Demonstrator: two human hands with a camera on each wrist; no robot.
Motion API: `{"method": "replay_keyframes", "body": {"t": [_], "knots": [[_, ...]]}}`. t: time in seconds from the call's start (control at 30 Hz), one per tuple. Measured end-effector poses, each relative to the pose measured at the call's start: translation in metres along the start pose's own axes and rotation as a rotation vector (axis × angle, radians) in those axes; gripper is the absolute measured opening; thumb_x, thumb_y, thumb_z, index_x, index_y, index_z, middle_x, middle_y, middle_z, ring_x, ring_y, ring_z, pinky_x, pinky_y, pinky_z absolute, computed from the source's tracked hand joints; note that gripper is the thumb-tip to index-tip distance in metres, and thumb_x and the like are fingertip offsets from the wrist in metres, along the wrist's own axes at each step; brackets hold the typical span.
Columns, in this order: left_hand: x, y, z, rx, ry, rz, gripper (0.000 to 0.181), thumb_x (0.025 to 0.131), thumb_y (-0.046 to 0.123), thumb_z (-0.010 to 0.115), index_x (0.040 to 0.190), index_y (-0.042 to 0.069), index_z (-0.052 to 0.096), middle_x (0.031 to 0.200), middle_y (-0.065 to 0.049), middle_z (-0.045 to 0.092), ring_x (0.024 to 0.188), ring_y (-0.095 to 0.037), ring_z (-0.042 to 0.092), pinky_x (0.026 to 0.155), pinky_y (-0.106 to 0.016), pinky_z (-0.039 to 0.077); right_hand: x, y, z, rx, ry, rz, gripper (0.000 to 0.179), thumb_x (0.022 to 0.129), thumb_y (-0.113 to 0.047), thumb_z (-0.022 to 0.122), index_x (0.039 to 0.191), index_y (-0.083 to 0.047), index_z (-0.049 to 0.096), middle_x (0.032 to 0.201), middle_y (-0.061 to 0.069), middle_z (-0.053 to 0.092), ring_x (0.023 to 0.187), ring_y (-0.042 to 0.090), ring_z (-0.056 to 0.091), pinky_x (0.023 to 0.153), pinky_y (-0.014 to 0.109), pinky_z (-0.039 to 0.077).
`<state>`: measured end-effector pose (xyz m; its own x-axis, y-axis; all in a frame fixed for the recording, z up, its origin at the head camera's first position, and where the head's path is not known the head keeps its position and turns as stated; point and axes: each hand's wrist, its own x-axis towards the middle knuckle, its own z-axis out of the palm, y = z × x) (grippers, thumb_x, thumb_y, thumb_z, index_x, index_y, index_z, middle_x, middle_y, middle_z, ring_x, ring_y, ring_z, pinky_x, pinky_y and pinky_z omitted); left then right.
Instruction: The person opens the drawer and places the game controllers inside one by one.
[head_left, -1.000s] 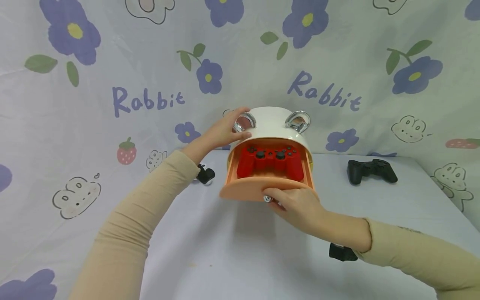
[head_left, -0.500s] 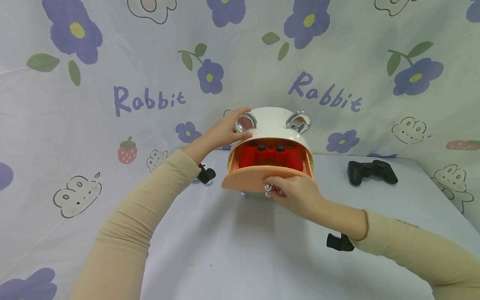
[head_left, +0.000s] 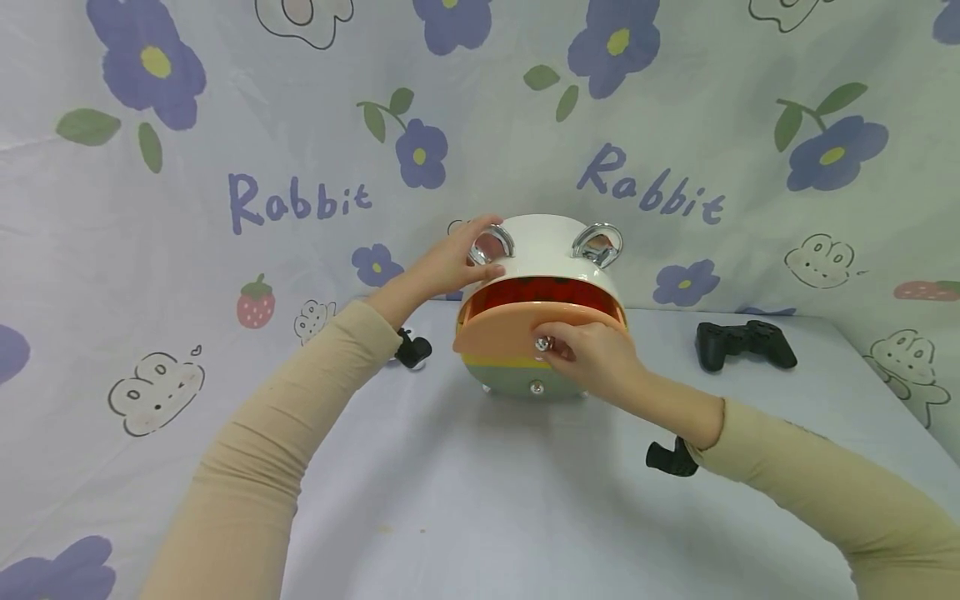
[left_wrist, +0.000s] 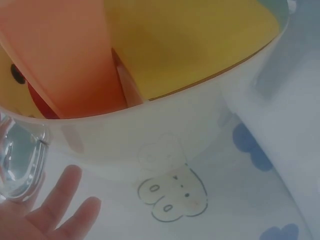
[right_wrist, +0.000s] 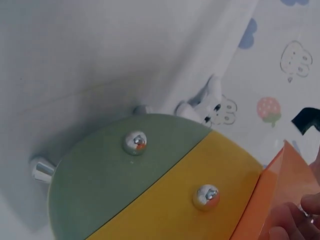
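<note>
Moved since a second ago: one peach drawer [head_left: 495,333], pushed further into its cabinet [head_left: 542,242], with the right hand [head_left: 600,358] carried along; its front stands higher in my sight, and a green drawer [head_left: 517,382] has come into view beneath.

Right hand: thumb and fingers pinch the small silver knob [head_left: 543,342] of the peach drawer.

Left hand [head_left: 447,260]: holds the cabinet's left chrome ear [head_left: 491,245], thumb in front on the white shell, a finger over the top; other fingers, per the left wrist view, extend loosely beside it.

Red game controller [head_left: 551,290]: inside the peach drawer, mostly hidden behind the drawer front, only a strip showing through the gap.

Cabinet: rounded, white-topped, upright on the white table [head_left: 465,508]; a second chrome ear [head_left: 597,244] at right. Yellow drawer [right_wrist: 175,210] between peach and green, flush with the green, each with a silver ball knob.

Black controller [head_left: 746,343]: on the table, well apart, right of the cabinet.

Black object [head_left: 670,458]: on the table, partly covered by the right sleeve [head_left: 825,483]; kind unclear.

Black-and-white object [head_left: 412,350]: left of the cabinet, partly behind the left forearm.

Backdrop cloth [head_left: 480,100]: purple flowers, rabbits, lettering "Rabbit".
</note>
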<state>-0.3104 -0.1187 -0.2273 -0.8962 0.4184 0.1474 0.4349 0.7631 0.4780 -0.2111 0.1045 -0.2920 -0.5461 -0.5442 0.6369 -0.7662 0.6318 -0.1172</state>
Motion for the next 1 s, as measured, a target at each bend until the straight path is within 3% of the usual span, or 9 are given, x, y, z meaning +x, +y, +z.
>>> {"method": "replay_keyframes", "body": {"t": [0.4, 0.67, 1.0], "knots": [[0.001, -0.001, -0.001, -0.009, -0.005, 0.000, 0.077, 0.083, 0.033, 0.066, 0.144, 0.026, 0.021, 0.143, -0.003, 0.034, 0.100, -0.022, 0.055, 0.086, -0.037, 0.050, 0.009, 0.009, 0.001, 0.054, -0.052, 0.077, 0.021, 0.077, -0.012, 0.072, 0.096, -0.008, 0.068, 0.066, 0.000, 0.062, 0.054, 0.010, 0.051, 0.050, 0.019, 0.043], [0.000, 0.000, -0.002, -0.004, -0.012, -0.014, 0.077, 0.083, 0.034, 0.066, 0.144, 0.028, 0.020, 0.144, -0.002, 0.033, 0.097, -0.023, 0.055, 0.085, -0.038, 0.050, 0.013, 0.012, 0.002, 0.087, -0.095, 0.122, 0.023, 0.079, -0.012, 0.071, 0.100, -0.006, 0.067, 0.067, 0.001, 0.060, 0.057, 0.011, 0.050, 0.055, 0.020, 0.046], [0.000, 0.001, -0.001, 0.011, -0.004, -0.002, 0.075, 0.083, 0.035, 0.066, 0.144, 0.026, 0.021, 0.146, -0.002, 0.030, 0.098, -0.022, 0.054, 0.085, -0.036, 0.049, 0.017, 0.021, 0.010, 0.113, -0.058, 0.115, 0.022, 0.079, -0.009, 0.071, 0.100, -0.003, 0.066, 0.068, 0.003, 0.060, 0.058, 0.013, 0.051, 0.055, 0.021, 0.044]]}}
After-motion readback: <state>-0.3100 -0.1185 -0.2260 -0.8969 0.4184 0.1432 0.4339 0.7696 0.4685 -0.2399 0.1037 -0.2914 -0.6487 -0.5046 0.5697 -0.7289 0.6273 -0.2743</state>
